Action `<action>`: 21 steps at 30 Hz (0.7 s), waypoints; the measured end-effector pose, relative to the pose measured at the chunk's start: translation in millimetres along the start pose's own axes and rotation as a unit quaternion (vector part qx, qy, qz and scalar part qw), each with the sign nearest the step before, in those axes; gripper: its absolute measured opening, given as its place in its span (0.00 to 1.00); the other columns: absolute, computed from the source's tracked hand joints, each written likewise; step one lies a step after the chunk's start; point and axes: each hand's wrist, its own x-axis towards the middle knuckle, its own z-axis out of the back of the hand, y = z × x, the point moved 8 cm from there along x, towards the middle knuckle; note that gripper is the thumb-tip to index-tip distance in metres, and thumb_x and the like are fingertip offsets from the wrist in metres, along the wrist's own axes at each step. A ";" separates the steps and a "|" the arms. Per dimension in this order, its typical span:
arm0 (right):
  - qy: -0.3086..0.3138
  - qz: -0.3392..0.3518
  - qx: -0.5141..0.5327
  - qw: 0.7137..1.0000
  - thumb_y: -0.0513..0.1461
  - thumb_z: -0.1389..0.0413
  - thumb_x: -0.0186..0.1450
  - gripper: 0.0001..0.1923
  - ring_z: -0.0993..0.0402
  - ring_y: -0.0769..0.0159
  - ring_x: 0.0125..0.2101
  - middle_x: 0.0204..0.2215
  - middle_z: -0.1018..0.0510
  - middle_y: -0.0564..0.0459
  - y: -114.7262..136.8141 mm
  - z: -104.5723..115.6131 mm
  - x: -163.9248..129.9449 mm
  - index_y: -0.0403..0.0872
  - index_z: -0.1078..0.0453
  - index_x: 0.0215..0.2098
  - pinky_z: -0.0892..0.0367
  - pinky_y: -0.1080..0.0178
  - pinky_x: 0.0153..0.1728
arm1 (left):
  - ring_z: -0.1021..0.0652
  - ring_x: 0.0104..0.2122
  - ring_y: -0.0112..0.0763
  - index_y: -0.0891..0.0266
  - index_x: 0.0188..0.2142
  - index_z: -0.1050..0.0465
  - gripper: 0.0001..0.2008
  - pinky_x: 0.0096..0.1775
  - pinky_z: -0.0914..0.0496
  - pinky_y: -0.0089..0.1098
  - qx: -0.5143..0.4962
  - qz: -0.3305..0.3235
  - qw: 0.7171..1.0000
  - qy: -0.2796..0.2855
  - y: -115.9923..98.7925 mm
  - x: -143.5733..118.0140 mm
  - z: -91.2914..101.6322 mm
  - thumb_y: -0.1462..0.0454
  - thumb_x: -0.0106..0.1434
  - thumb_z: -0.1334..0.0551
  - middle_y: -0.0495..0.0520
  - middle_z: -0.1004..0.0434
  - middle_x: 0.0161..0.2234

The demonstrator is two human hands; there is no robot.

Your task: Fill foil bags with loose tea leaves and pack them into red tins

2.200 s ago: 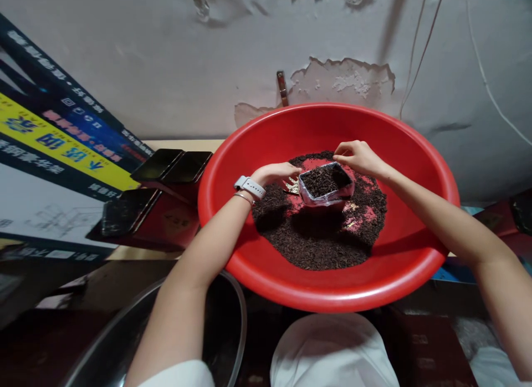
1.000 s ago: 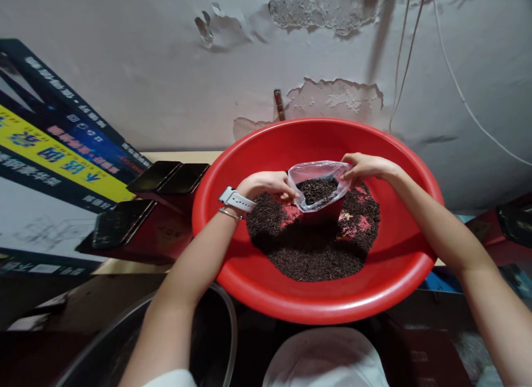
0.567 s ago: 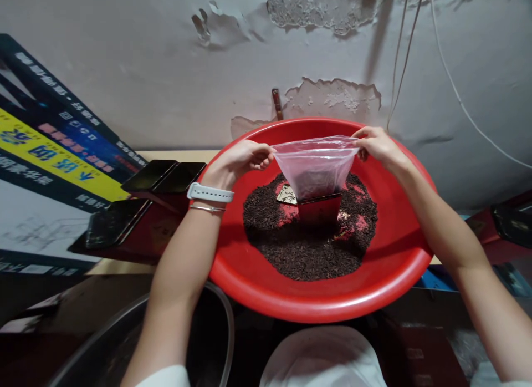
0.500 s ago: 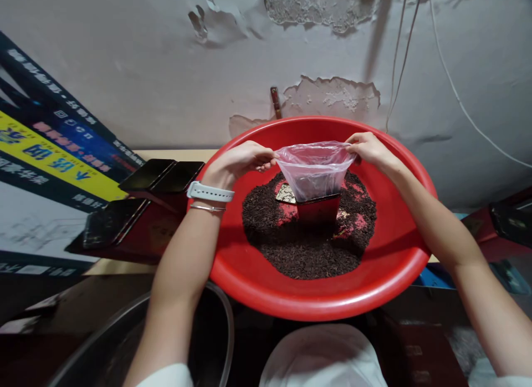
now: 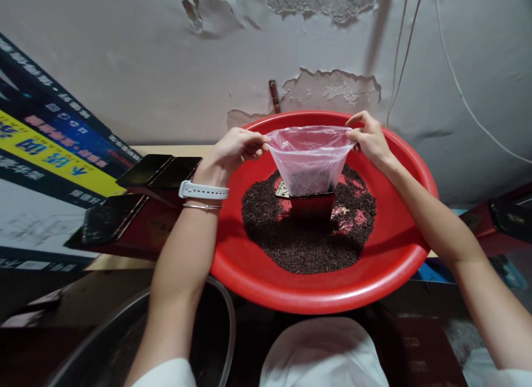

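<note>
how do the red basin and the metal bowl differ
The red basin is plastic-looking and holds dark loose leaves; the metal bowl is grey and shiny, mostly hidden by the left arm. The basin sits farther off, the bowl lower and nearer. Both are round.

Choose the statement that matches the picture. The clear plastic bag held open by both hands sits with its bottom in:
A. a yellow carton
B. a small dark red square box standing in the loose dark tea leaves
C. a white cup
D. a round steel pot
B: the clear plastic bag, pinched at its rim by the left hand and right hand, narrows into the small dark red square box amid the loose dark tea leaves in the red plastic basin.
</note>
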 end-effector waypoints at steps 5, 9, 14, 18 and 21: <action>0.108 -0.026 -0.066 0.992 0.37 0.44 0.60 0.08 0.36 0.71 0.21 0.19 0.34 0.59 4.8 -2.3 -6.1 0.47 0.36 0.38 0.37 0.64 0.27 | 0.34 0.21 0.26 0.62 0.15 0.31 0.13 0.27 0.38 0.31 0.008 -0.020 0.996 0.090 -6.1 -11.9 -7.9 0.60 0.52 0.39 0.52 0.35 0.17; 0.165 0.007 -0.187 0.968 0.38 0.43 0.60 0.07 0.33 0.67 0.25 0.22 0.29 0.56 16.7 0.8 -15.0 0.46 0.33 0.37 0.34 0.61 0.31 | 0.30 0.23 0.30 0.61 0.17 0.28 0.16 0.28 0.37 0.32 0.131 -0.010 0.985 0.111 -9.6 -22.0 -7.3 0.54 0.54 0.37 0.51 0.33 0.17; 0.131 0.213 -0.296 0.922 0.44 0.39 0.60 0.16 0.29 0.58 0.44 0.42 0.23 0.46 69.0 -12.7 -37.7 0.45 0.30 0.44 0.36 0.55 0.46 | 0.25 0.36 0.35 0.62 0.35 0.22 0.21 0.39 0.33 0.34 0.151 -0.178 0.969 -0.080 -63.4 -37.7 0.0 0.47 0.61 0.40 0.55 0.21 0.35; 0.275 0.233 -0.420 0.833 0.38 0.41 0.62 0.09 0.28 0.59 0.40 0.37 0.22 0.46 72.2 -51.5 -65.8 0.43 0.28 0.41 0.38 0.58 0.43 | 0.24 0.37 0.35 0.60 0.36 0.21 0.22 0.44 0.34 0.34 0.206 -0.274 0.937 0.070 -72.5 -43.7 -49.7 0.46 0.65 0.44 0.54 0.19 0.35; 0.347 0.180 -0.476 0.788 0.32 0.48 0.65 0.08 0.29 0.64 0.30 0.28 0.23 0.49 66.2 -60.0 -83.9 0.44 0.27 0.33 0.42 0.63 0.33 | 0.25 0.30 0.32 0.58 0.29 0.20 0.23 0.41 0.34 0.33 0.216 -0.270 0.919 0.191 -59.3 -49.4 -71.4 0.46 0.66 0.45 0.51 0.21 0.26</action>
